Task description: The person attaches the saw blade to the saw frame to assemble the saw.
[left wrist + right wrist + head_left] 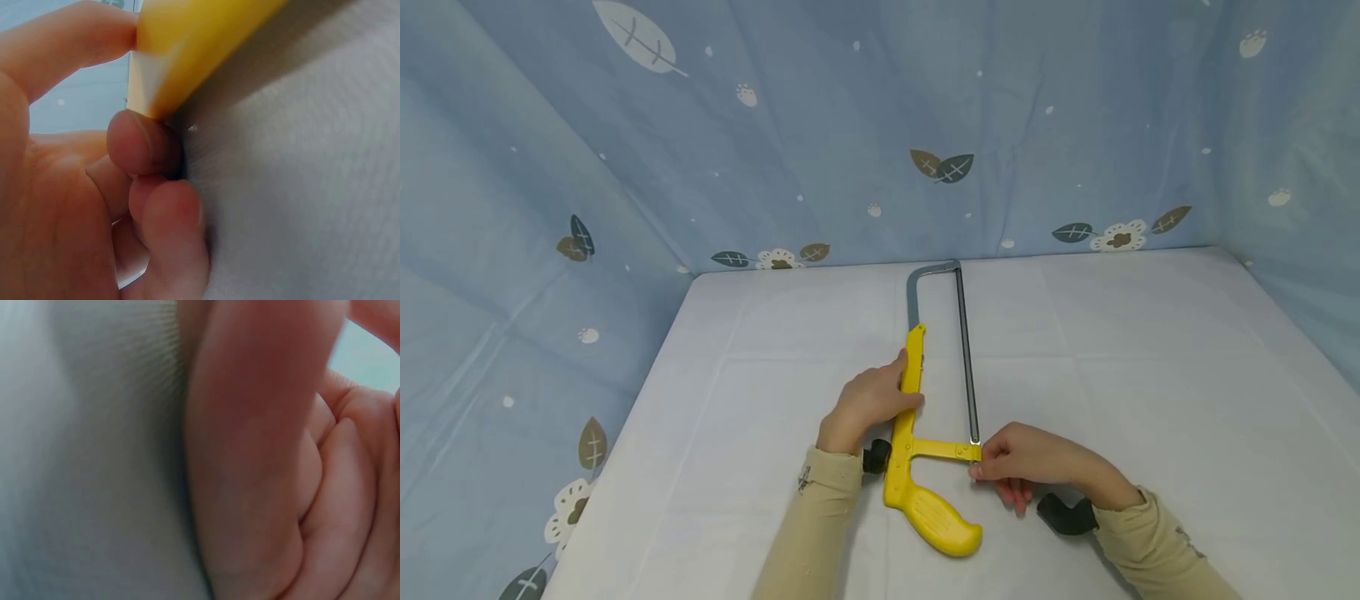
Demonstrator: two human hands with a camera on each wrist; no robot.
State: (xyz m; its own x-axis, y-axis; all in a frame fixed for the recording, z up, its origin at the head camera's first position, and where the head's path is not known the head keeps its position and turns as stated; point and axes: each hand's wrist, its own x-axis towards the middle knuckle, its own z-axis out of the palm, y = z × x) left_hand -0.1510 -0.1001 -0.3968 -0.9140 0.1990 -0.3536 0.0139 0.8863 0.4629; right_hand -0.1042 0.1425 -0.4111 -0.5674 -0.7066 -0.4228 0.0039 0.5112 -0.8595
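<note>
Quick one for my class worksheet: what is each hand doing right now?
Left hand: closed, holding the hacksaw by its yellow bar.
Right hand: closed, pinching the hacksaw beside the blade's near end.

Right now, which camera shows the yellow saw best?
The head view: the yellow saw shows there nearly whole, from handle to far end. The left wrist view catches only a blurred yellow stretch; the right wrist view shows none I can make out.
</note>
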